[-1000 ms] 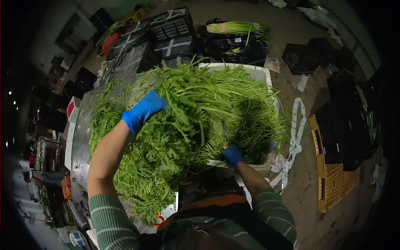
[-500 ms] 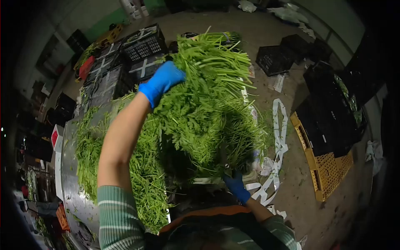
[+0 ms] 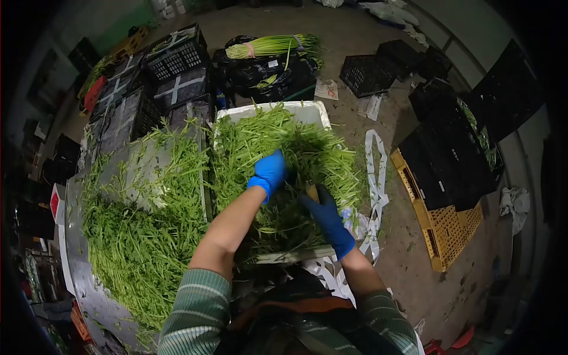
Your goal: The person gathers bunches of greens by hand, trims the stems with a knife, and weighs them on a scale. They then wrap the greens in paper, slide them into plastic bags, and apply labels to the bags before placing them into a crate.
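Observation:
Cut leafy greens [image 3: 254, 133] fill a white foam box [image 3: 307, 109] in front of me. Over the middle of it is my left hand [image 3: 269, 171] in a bright blue glove, its fingers curled down among the leaves; what they grip is hidden. My right hand [image 3: 327, 218], in a darker blue glove, is closed beside it over the box's right part. A short tan piece like a wooden handle [image 3: 312, 191] shows at its fingers; the rest of that tool cannot be made out.
More greens [image 3: 148, 248] are heaped on a metal table [image 3: 89, 290] at left. Black crates [image 3: 174, 59] stand beyond it. A tied bundle of green stalks [image 3: 266, 46] lies on black plastic behind the box. White strapping [image 3: 376, 195] and a yellow pallet [image 3: 452, 234] are at right.
My left hand has come down and toward me; the big bunch it held up no longer hangs from it, and greens lie in the box. My right hand has moved forward over the box.

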A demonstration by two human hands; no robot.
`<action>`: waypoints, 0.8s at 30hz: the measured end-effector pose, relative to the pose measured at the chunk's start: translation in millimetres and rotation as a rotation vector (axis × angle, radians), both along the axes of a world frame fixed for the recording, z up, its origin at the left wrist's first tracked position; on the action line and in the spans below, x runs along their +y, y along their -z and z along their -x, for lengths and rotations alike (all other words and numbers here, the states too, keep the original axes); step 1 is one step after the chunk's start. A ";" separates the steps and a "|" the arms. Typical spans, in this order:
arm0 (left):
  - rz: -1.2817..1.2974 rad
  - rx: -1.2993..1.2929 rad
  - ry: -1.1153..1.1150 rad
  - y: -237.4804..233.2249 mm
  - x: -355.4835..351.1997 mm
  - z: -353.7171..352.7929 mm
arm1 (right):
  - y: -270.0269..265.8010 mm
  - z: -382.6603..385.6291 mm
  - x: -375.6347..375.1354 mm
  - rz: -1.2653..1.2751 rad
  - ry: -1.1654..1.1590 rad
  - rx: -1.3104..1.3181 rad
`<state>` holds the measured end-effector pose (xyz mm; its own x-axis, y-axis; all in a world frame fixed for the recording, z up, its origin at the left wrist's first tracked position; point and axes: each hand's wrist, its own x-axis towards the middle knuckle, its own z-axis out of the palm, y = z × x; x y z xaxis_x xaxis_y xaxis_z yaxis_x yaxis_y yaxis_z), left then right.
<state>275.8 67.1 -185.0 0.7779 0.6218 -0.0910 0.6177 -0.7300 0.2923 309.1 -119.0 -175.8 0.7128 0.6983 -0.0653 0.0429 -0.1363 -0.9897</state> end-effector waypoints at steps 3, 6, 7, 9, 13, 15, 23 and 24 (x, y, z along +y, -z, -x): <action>-0.009 0.013 -0.012 -0.1 -1.8 3.5 | 5.3 -8.5 7.1 0.062 -0.016 -0.251; 0.007 0.018 -0.055 1.5 -4.9 3.1 | 2.9 -7.3 10.0 0.212 -0.020 -0.460; 0.006 0.017 -0.055 1.8 -4.7 2.9 | 2.6 -6.8 11.1 0.293 -0.038 -0.473; 0.004 0.027 -0.047 -0.9 -4.4 2.6 | 9.3 -7.5 13.8 0.338 -0.013 -0.493; -0.022 0.060 -0.063 -1.5 -9.0 2.1 | 19.5 -9.0 22.9 0.578 0.018 -0.560; -0.045 0.029 -0.045 -0.8 -13.1 3.3 | 14.7 -21.2 36.4 0.582 -0.030 -0.541; -0.057 0.120 -0.050 -1.0 17.0 16.5 | 79.0 14.9 -0.5 0.731 -0.158 -0.447; -0.063 0.119 -0.104 -2.6 28.1 22.1 | 88.8 18.2 -8.9 0.791 -0.190 -0.454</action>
